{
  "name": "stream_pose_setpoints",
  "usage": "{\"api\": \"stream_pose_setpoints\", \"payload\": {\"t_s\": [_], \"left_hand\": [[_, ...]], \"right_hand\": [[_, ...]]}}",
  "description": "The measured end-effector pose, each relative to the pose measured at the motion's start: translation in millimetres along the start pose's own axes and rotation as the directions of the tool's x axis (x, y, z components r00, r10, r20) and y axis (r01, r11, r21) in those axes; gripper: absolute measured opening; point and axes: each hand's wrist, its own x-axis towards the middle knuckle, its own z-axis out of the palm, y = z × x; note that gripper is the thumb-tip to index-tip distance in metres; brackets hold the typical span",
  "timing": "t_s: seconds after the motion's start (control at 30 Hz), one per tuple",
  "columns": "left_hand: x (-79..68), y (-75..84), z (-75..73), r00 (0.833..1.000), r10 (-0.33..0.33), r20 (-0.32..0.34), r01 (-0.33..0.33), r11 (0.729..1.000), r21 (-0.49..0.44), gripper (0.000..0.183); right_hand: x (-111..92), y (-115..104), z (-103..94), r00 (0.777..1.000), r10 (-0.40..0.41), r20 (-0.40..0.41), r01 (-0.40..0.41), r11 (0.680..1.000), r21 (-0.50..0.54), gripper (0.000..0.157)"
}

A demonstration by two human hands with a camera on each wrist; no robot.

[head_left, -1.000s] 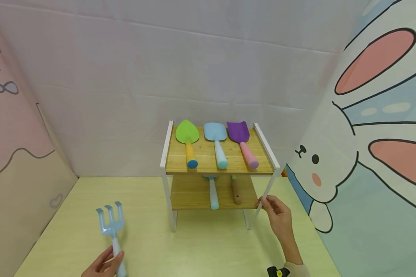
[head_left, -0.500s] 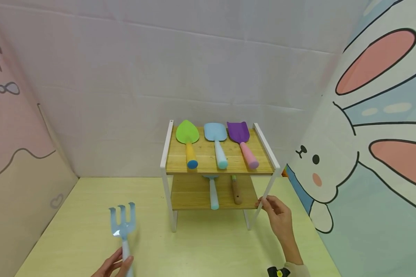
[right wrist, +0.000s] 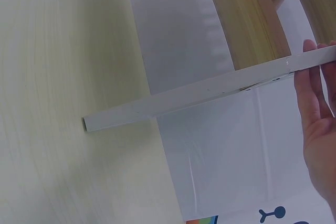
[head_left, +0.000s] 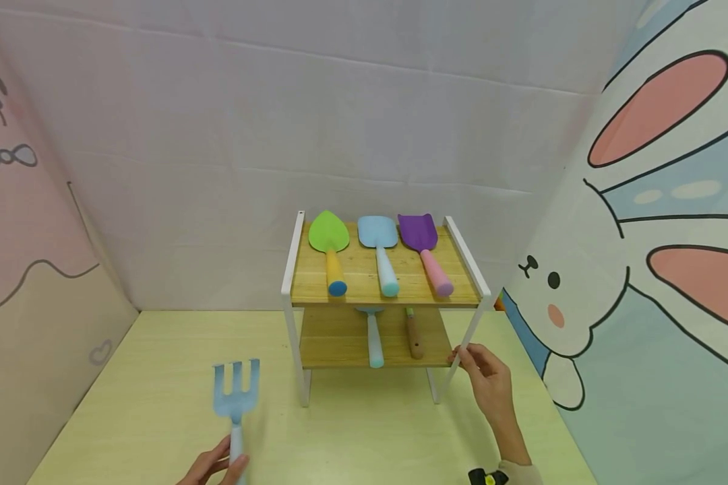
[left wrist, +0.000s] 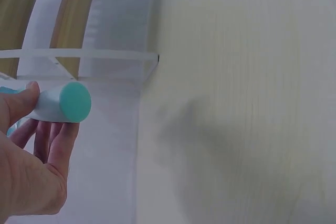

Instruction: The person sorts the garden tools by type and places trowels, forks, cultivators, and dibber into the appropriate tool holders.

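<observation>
My left hand (head_left: 209, 466) holds a light blue three-pronged hand fork (head_left: 236, 402) by its handle, prongs up, left of a two-tier wooden shelf (head_left: 359, 279). In the left wrist view, thumb and fingers pinch the handle (left wrist: 48, 104) near its turquoise end. My right hand (head_left: 490, 384) grips the shelf's white right front leg (right wrist: 199, 86), beside the lower tier. On the top tier lie a green trowel (head_left: 329, 232) with a yellow handle, a light blue shovel (head_left: 377, 232) and a purple shovel (head_left: 418, 232) with a pink handle.
The lower tier bears a tool with a pale blue handle (head_left: 374, 340) and one with a brown wooden handle (head_left: 414, 339); the upper board hides most of their heads. Pale table (head_left: 352, 438) surrounds the shelf. A white backdrop (head_left: 218, 202) and a rabbit-printed side wall (head_left: 673, 377) enclose it.
My left hand has moved right towards the shelf with the hand fork, which has turned more upright with its prongs facing differently. The right hand stays on the shelf leg.
</observation>
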Motion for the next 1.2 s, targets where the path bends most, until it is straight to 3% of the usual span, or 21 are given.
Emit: {"api": "stream_pose_setpoints", "payload": {"t_s": [0.17,0.3,0.5,0.8,1.0,1.2], "left_hand": [[-5.2,1.3,4.3,0.996,0.085,0.022,-0.084,0.996,-0.042,0.038],[-8.9,13.8,2.9,0.993,0.032,0.116,-0.03,0.999,-0.021,0.039],[-11.8,36.3,1.6,0.971,-0.044,0.233,0.052,0.998,-0.026,0.037],[-17.4,57.0,10.9,0.954,-0.07,0.292,0.107,0.988,-0.112,0.037],[-18.9,65.7,21.2,0.956,-0.077,0.283,0.135,0.972,-0.191,0.039],[-19.3,74.3,33.5,0.948,-0.086,0.306,0.158,0.963,-0.22,0.038]], "right_hand": [[-0.5,2.1,1.0,1.0,-0.016,-0.016,0.017,1.0,0.012,0.013],[-0.5,2.7,0.3,1.0,-0.02,-0.012,0.02,1.0,0.016,0.013],[0.0,0.4,-0.6,1.0,-0.017,0.006,0.017,1.0,0.003,0.013],[0.2,3.2,-1.1,1.0,-0.026,0.009,0.025,1.0,0.009,0.013],[0.2,2.5,-0.3,1.0,-0.021,0.008,0.021,1.0,0.012,0.013],[-0.2,2.0,-0.2,1.0,-0.02,0.008,0.02,1.0,0.015,0.013]]}}
